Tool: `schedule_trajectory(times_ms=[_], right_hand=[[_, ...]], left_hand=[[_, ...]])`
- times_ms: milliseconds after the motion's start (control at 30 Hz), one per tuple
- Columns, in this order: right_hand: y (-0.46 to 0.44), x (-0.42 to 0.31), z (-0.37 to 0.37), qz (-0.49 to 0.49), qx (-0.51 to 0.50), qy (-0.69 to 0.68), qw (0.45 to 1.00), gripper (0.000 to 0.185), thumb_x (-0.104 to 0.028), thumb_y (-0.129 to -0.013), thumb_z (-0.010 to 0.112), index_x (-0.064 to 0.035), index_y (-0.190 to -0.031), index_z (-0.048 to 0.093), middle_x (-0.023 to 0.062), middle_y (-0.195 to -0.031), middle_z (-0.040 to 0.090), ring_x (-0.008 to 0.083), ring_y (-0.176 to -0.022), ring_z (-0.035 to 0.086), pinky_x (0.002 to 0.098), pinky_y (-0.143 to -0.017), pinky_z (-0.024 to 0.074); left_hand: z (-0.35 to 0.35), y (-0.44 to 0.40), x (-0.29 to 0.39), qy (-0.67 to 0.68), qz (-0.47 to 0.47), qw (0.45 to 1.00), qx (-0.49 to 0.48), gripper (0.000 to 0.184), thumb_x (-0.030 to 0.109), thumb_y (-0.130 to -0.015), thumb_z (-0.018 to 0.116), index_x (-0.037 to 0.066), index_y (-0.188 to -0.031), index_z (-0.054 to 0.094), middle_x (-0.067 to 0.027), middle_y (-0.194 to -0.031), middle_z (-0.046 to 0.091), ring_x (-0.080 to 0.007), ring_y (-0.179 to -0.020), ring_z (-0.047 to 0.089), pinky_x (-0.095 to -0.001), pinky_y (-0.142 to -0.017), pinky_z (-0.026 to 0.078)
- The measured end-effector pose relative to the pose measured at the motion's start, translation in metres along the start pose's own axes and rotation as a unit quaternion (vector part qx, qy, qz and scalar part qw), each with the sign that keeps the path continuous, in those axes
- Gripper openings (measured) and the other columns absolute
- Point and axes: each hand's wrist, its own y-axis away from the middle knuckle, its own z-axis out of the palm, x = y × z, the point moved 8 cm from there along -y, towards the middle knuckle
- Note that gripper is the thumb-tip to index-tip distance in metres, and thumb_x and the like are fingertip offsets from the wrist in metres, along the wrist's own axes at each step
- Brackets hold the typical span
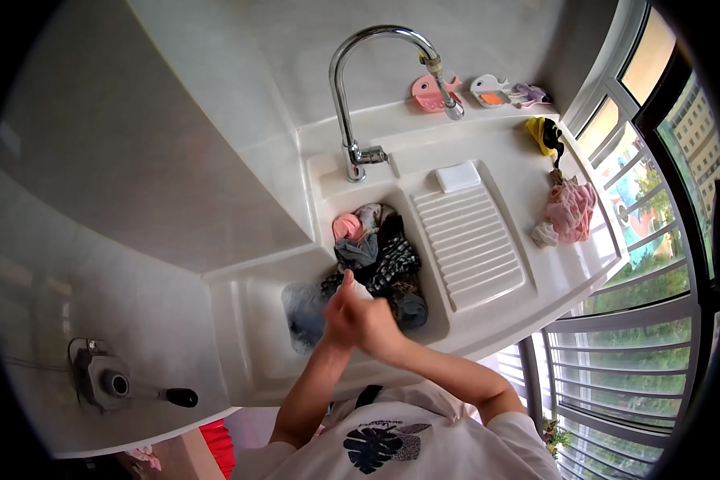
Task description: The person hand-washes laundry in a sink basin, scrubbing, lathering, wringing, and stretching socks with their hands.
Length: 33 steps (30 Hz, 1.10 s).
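My left hand (341,318) and my right hand (377,326) are pressed together above the sink basin, both closed. A small white piece, possibly cloth (361,291), shows at the top between them; most of it is hidden by the fingers, and the right hand is slightly blurred. Below and beyond the hands, a heap of wet laundry (388,260) fills the basin, with dark checked, grey and patterned fabric. A pink cloth (347,226) lies at its far left edge. Cloudy grey water (302,314) shows to the left of my hands.
A chrome faucet (342,104) arches over the back of the white sink. To the right are a ribbed washboard (472,248), a white soap bar or box (458,177), a pink bundled cloth (571,210) and a yellow-black cloth (542,136). Fish-shaped soap dishes (432,94) line the back ledge.
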Motion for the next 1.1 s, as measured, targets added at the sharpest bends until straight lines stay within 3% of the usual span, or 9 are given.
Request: schedule_trajectory(times_ms=[67, 200, 367, 433, 467, 600, 667, 933, 1100], right_hand=[[0.012, -0.027, 0.025, -0.184, -0.058, 0.123, 0.974, 0.020, -0.015, -0.077, 0.066, -0.0056, -0.069, 0.051, 0.0085, -0.052, 0.052, 0.0251, -0.043, 0.055, 0.0326, -0.041, 0.0433], [-0.032, 0.029, 0.011, -0.047, -0.027, 0.243, 0.968, 0.025, -0.019, -0.081, 0.063, -0.0092, -0.062, 0.050, 0.0050, -0.053, 0.051, 0.0234, -0.044, 0.055, 0.0346, -0.039, 0.0423], [0.015, -0.019, 0.043, -0.152, -0.081, 0.120, 0.978, 0.021, -0.018, -0.082, 0.059, -0.0094, -0.064, 0.053, 0.0081, -0.055, 0.055, 0.0245, -0.049, 0.058, 0.0369, -0.042, 0.0442], [-0.005, 0.019, 0.041, -0.086, -0.072, 0.131, 0.985, 0.024, -0.020, -0.083, 0.059, -0.0090, -0.063, 0.053, 0.0093, -0.056, 0.056, 0.0257, -0.050, 0.058, 0.0378, -0.042, 0.0444], [-0.015, 0.048, 0.041, -0.026, -0.063, 0.140, 0.988, 0.026, -0.022, -0.084, 0.059, -0.0086, -0.062, 0.052, 0.0104, -0.056, 0.057, 0.0270, -0.050, 0.058, 0.0387, -0.042, 0.0445], [0.017, 0.134, 0.076, 0.132, -0.210, 0.113, 0.962, 0.023, -0.024, -0.086, 0.058, -0.0048, -0.073, 0.061, 0.0144, -0.062, 0.060, 0.0332, -0.062, 0.061, 0.0420, -0.056, 0.0486], [0.039, 0.155, 0.094, 0.140, -0.259, 0.050, 0.954, 0.021, -0.023, -0.085, 0.057, -0.0041, -0.080, 0.063, 0.0153, -0.069, 0.062, 0.0328, -0.068, 0.062, 0.0411, -0.062, 0.0489], [0.083, 0.200, 0.102, 0.236, -0.363, 0.000, 0.901, 0.021, -0.024, -0.084, 0.058, -0.0063, -0.094, 0.065, 0.0133, -0.081, 0.067, 0.0303, -0.076, 0.064, 0.0388, -0.069, 0.0502], [0.098, 0.218, 0.099, 0.240, -0.380, 0.029, 0.893, 0.021, -0.025, -0.085, 0.056, -0.0072, -0.092, 0.066, 0.0126, -0.079, 0.067, 0.0309, -0.074, 0.064, 0.0388, -0.067, 0.0504]], left_hand=[[0.017, 0.000, -0.012, 0.235, -0.100, 0.938, -0.236, 0.035, 0.043, -0.096, 0.039, 0.014, -0.085, 0.054, 0.0035, -0.092, 0.058, -0.0070, -0.089, 0.056, -0.0261, -0.072, 0.047], [0.009, 0.012, 0.000, -0.125, -0.050, 0.916, 0.379, 0.032, 0.039, -0.097, 0.037, 0.016, -0.110, 0.056, 0.0012, -0.098, 0.059, -0.0138, -0.093, 0.057, -0.0322, -0.077, 0.048], [-0.014, 0.012, 0.020, -0.085, 0.217, 0.972, -0.040, 0.033, 0.040, -0.094, 0.042, 0.015, -0.110, 0.056, 0.0030, -0.096, 0.059, -0.0125, -0.084, 0.058, -0.0332, -0.072, 0.048], [-0.040, 0.012, 0.002, 0.006, -0.056, 0.988, 0.141, 0.031, 0.042, -0.094, 0.045, 0.016, -0.107, 0.057, 0.0020, -0.102, 0.060, -0.0134, -0.089, 0.059, -0.0334, -0.073, 0.049], [-0.030, 0.029, 0.010, -0.069, -0.083, 0.918, 0.382, 0.031, 0.042, -0.094, 0.046, 0.016, -0.106, 0.057, 0.0020, -0.103, 0.060, -0.0127, -0.089, 0.059, -0.0331, -0.073, 0.049], [-0.100, 0.042, 0.065, -0.364, -0.127, 0.855, 0.348, 0.030, 0.033, -0.084, 0.067, 0.006, -0.097, 0.063, -0.0011, -0.083, 0.063, -0.0108, -0.076, 0.060, -0.0277, -0.061, 0.045], [-0.145, 0.051, 0.100, -0.609, -0.167, 0.691, 0.351, 0.026, 0.029, -0.081, 0.070, 0.004, -0.084, 0.062, 0.0004, -0.071, 0.060, -0.0093, -0.066, 0.057, -0.0285, -0.055, 0.043], [-0.145, 0.055, 0.147, -0.901, 0.191, 0.285, 0.265, 0.018, 0.015, -0.084, 0.059, -0.003, -0.084, 0.059, -0.0205, -0.079, 0.060, -0.0409, -0.078, 0.056, -0.0439, -0.069, 0.044], [-0.234, 0.071, 0.094, -0.811, -0.100, 0.533, 0.219, 0.014, 0.012, -0.083, 0.056, -0.002, -0.079, 0.058, -0.0224, -0.091, 0.058, -0.0414, -0.093, 0.052, -0.0439, -0.081, 0.040]])
